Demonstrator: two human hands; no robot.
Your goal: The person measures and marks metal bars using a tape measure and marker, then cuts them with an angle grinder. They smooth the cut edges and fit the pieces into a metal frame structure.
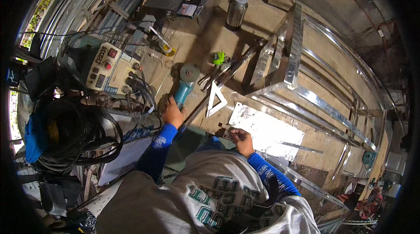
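Angle grinder (185, 84), teal-bodied with a grey disc at its far end, lies on the brown workbench (245, 28) in the head view. Its handle points back toward the person, so the left hand (173, 112) can close around the rear of the body without reaching past the disc. The disc itself sits flat-on to the camera, round and dull grey, clear of the cables (144, 92) that run from the cream-coloured welding machine (107, 68) just to its left.

The right hand (242, 140) is curled shut on a small metal piece (227, 132), held low and close to the body, beside a shiny steel sheet (267, 129) lying on the bench. A white triangular set square (215, 99) rests between the two hands, near the grinder. Pliers with a green grip (218, 59) lie beyond it, and polished steel frame sections (291, 54) stand further right. A metal bottle (236, 10) stands upright at the far edge.
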